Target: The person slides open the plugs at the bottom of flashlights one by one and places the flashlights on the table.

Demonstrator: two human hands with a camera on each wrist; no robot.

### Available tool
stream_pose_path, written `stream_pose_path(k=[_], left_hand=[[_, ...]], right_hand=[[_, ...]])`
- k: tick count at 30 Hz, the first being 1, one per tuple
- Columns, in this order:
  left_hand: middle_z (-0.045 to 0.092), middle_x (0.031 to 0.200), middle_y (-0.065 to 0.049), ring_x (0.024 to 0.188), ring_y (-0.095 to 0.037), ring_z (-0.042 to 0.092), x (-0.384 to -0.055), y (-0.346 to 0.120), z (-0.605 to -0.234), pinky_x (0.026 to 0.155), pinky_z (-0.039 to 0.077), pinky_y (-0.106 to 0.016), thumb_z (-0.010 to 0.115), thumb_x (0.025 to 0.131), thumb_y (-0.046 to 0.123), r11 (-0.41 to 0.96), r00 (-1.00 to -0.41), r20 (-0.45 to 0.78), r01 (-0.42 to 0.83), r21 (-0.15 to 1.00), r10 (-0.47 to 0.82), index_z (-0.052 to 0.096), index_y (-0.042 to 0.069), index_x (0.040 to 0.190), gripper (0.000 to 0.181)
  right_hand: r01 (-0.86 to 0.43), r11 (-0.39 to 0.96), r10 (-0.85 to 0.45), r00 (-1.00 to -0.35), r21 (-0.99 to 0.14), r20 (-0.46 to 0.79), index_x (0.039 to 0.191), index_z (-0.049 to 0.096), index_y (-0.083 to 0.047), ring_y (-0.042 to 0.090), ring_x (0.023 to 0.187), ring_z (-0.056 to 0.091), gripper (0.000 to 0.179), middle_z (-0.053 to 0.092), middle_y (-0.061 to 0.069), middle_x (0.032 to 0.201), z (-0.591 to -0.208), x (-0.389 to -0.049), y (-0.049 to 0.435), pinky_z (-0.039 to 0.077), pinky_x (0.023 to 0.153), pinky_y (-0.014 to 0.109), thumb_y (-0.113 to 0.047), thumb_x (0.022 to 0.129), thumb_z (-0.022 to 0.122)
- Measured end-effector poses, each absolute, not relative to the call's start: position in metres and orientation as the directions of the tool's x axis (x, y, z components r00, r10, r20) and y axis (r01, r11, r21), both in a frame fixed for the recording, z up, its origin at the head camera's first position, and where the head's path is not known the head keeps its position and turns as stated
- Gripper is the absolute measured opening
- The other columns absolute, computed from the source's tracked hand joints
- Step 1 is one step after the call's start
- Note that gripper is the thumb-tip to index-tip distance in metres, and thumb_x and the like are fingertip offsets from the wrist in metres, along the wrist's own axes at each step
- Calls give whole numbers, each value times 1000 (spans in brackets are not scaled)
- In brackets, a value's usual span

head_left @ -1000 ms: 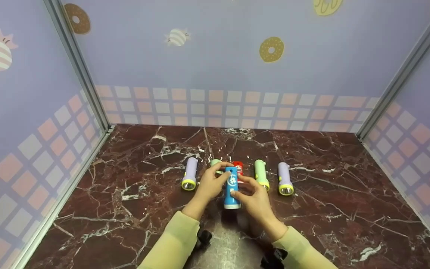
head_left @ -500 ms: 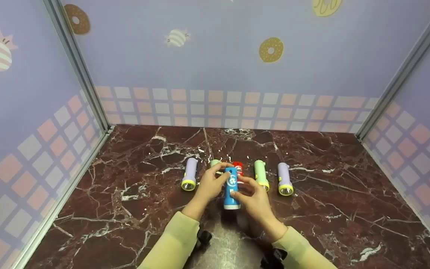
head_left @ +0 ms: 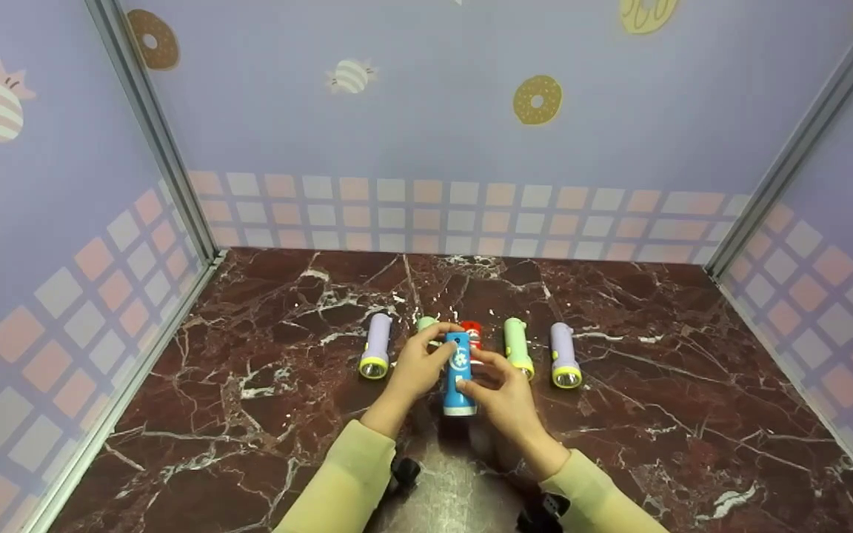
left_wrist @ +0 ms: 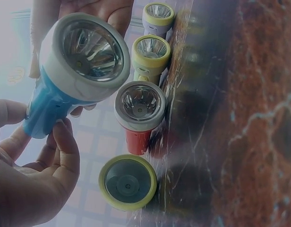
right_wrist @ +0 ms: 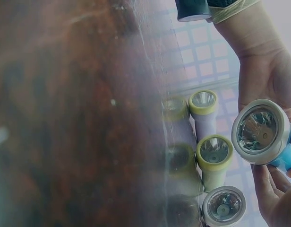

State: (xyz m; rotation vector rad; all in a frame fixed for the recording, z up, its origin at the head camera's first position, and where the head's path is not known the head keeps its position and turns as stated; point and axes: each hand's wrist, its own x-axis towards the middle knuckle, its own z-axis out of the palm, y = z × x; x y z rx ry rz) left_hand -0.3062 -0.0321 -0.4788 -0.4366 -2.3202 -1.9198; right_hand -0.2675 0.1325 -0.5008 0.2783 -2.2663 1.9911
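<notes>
A blue flashlight with a white lens ring is held between both hands above the table. My left hand pinches its tail end, thumb on top. Around the middle of the barrel, my right hand grips it with the thumb at the white switch. In the left wrist view the lens of the blue flashlight faces the camera and looks unlit. Just behind the hands lie a red flashlight and a green flashlight, both partly hidden.
A second green flashlight and a purple flashlight lie on the right. Another purple flashlight lies on the left. All rest on a dark red marbled table, enclosed by patterned walls.
</notes>
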Motion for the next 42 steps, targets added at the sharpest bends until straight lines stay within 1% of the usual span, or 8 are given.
stream_pose_path(k=[3,7,10,17,24,32,39,42], left_hand=[[67,121,-23,90,-22,68,-307,-32,-480,75,57,-34,60,96,13,159,-953,259,283,946,159,71,6,122,29],[67,121,-22,92,-24,68,-307,-32,-480,76,57,-33,60,96,13,164,-951,263,289,943,160,71,6,122,29],[67,120,-22,92,-23,68,-305,-32,-479,76,56,-31,59,97,14,170,-952,260,286,943,162,71,7,122,28],[67,120,-21,91,-22,66,-305,-32,-478,76,56,-32,59,97,14,174,-954,254,281,944,161,71,7,122,28],[67,119,-21,89,-19,64,-304,-32,-476,76,55,-28,58,97,15,186,-957,242,271,945,162,71,8,122,28],[67,118,-21,81,-17,64,-304,-32,-476,74,58,-34,58,97,17,185,-958,236,265,946,165,70,8,123,30],[67,120,-21,87,-20,66,-305,-32,-478,77,59,-38,58,96,16,180,-957,242,270,946,162,71,7,123,31],[67,120,-21,86,-19,66,-305,-32,-478,77,60,-40,59,96,15,179,-959,237,263,948,156,71,7,123,31]], right_hand=[[-210,126,-67,-977,-969,203,135,60,7,40,110,72,52,70,31,120,-502,-268,133,60,94,36,0,86,78],[-214,127,-68,-976,-969,207,135,60,7,40,109,72,52,70,31,120,-502,-268,132,60,94,36,0,86,78],[-211,132,-64,-977,-969,204,134,60,7,39,109,72,52,71,31,119,-502,-267,132,60,94,36,0,86,78],[-204,147,-58,-978,-968,198,134,60,7,39,107,72,52,71,31,118,-501,-267,132,60,94,39,0,86,78],[-208,149,-60,-978,-967,201,134,61,7,39,108,72,51,71,31,118,-502,-268,132,60,95,38,0,86,78],[-224,142,-61,-974,-964,218,133,60,8,40,112,70,52,71,31,119,-501,-268,132,59,97,40,0,86,78],[-205,157,-56,-978,-966,199,135,61,6,39,110,71,52,71,30,119,-501,-267,133,60,96,42,-1,86,78],[-199,162,-53,-980,-967,193,135,61,6,39,109,72,53,71,30,119,-501,-268,133,60,96,42,-2,86,79]])
